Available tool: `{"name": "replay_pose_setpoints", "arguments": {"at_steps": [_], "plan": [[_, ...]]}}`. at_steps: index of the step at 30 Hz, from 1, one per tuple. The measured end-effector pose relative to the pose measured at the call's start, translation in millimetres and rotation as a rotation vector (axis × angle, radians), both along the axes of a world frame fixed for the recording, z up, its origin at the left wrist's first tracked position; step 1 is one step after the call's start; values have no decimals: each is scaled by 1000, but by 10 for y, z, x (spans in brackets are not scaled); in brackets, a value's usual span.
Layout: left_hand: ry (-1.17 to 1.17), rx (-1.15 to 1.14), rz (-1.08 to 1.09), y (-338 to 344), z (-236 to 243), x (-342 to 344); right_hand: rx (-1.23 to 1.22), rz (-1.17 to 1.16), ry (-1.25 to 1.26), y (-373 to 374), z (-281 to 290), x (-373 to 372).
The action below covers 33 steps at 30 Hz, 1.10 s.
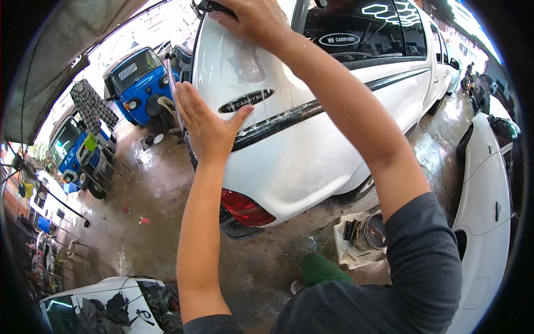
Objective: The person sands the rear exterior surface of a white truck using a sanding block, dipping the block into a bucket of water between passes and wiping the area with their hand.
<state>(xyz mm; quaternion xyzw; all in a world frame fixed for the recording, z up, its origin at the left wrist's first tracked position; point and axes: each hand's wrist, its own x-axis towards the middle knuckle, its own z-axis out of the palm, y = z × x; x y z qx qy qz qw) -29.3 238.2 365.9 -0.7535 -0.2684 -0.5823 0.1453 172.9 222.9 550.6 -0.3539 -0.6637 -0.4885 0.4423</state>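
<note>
My left hand [207, 123] is upright and open at the rear corner of a white canopy [267, 61] on a pickup. Its fingers lie along the edge of the raised or upright rear panel [169, 83], and the thumb spreads toward a dark oval badge [246, 101]. Higher up, my right hand [253, 19] reaches to the canopy's top corner. Its fingers close about a dark curved piece [211, 6], partly cut off by the upper edge, so I cannot make out what it is. Water drops and wet streaks cover the white surface.
Below the left hand is the pickup's red tail light [245, 207]. Near my right elbow, a bucket [374, 231] stands on a pale tray [346, 253]. A white car [484, 183] is parked at right. Blue three-wheelers [139, 83] stand at left on the wet floor [133, 222].
</note>
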Motion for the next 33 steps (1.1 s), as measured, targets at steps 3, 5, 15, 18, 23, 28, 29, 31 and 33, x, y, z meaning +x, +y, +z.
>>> {"name": "replay_pose_setpoints", "arguments": {"at_steps": [3, 5, 15, 18, 23, 28, 29, 31, 33], "plan": [[31, 2, 104, 51, -1, -186, 125, -82, -2, 0, -598, -345], [27, 11, 97, 45, 7, -181, 66, -60, -110, -223, -980, -480], [31, 55, 76, 79, -8, -192, 184, -110, -68, -59, -751, -357], [25, 48, 32, 31, -4, -123, 97, -74, -116, -141, -592, -245], [34, 62, 0, 9, 12, -38, 63, -42, 97, -62, 252, -60], [34, 61, 20, -44, 9, -102, 103, -116, 39, -328, -904, -168], [28, 56, 14, -43, 32, -63, 78, -94, 24, -421, -957, -123], [29, 53, 0, -25, 38, 8, -6, -131, 21, -680, -1000, 41], [157, 219, 96, 63, 42, -128, -21, 5, 82, -1031, -1099, 73]]}}
